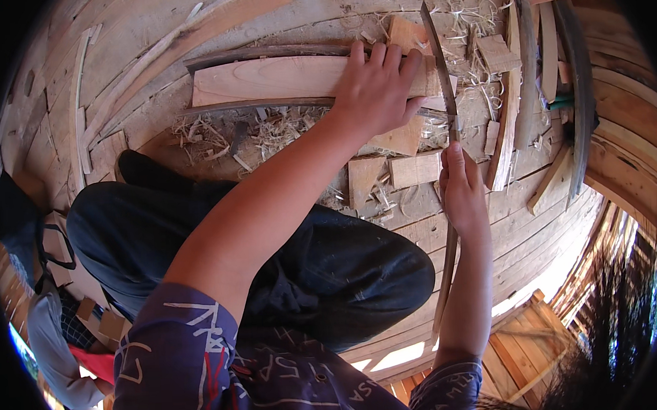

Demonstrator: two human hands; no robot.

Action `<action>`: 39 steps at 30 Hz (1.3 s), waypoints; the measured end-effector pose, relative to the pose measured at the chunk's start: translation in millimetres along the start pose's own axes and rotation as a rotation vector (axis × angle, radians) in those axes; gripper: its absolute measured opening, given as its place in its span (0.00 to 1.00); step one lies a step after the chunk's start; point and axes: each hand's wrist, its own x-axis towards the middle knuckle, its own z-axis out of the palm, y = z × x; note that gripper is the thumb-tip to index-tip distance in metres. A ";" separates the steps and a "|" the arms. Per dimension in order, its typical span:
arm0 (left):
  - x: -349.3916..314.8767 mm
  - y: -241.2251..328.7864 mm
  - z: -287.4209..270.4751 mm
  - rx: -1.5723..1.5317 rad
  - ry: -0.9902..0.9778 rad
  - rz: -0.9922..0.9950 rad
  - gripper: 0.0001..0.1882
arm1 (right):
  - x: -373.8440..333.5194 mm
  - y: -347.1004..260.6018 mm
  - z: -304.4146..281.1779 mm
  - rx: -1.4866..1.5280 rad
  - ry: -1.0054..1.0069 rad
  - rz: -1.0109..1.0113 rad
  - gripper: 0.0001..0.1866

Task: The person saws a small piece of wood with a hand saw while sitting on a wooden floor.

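Observation:
A pale wooden board [264, 81] with dark-edged strips along its two long sides lies across in front of me, raised above the floor. Over its right part is my left hand [382, 85], gripping it with the fingers over the far edge and the thumb toward the near edge. My right hand [463, 188] is closed round the handle of a long knife [442, 61]. The narrow dark blade points away from me and crosses just past the board's right end, apart from my left fingers. The knife's long handle runs back along my right forearm.
Curled shavings [281, 130] and several wood offcuts [415, 170] litter the plank floor. Long strips [507, 109] lie to the right, and more boards [175, 47] at the far left. Another person's sleeve [52, 349] shows at the lower left. My folded legs are close below the board.

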 end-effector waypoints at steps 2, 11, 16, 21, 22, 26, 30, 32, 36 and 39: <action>7.8 -1.0 1.4 -0.044 -0.050 -0.060 0.33 | 3.4 7.3 8.2 -0.008 0.037 -0.013 0.30; 2.1 -1.8 1.0 -0.003 -0.041 -0.018 0.32 | -31.7 28.3 -13.1 0.049 -0.007 0.036 0.26; 2.0 -5.3 3.7 -0.005 -0.013 0.009 0.32 | -25.4 0.1 -19.4 -0.027 -0.056 0.130 0.28; 2.9 -3.4 2.5 0.005 -0.031 0.016 0.32 | 5.6 -6.3 -13.3 -0.033 -0.056 0.086 0.27; 3.6 -3.4 2.8 -0.007 -0.029 0.014 0.32 | 8.4 -5.3 -11.5 -0.013 -0.055 0.076 0.26; 3.3 -0.4 3.8 0.009 -0.019 0.005 0.32 | 3.2 1.4 -6.8 0.010 -0.026 0.041 0.26; 0.2 0.1 3.4 0.045 0.017 -0.005 0.31 | -13.0 2.8 -6.0 -0.003 0.017 -0.006 0.26; 11.4 -0.5 4.8 0.011 -0.084 -0.104 0.31 | -15.9 17.4 -3.7 0.003 0.057 -0.069 0.26; 4.3 -6.9 3.8 0.023 -0.058 -0.022 0.31 | -36.6 32.9 -9.8 -0.051 0.056 -0.049 0.25; 0.9 -4.6 3.1 0.032 -0.026 0.011 0.31 | -47.8 22.1 -14.8 0.016 -0.014 0.078 0.25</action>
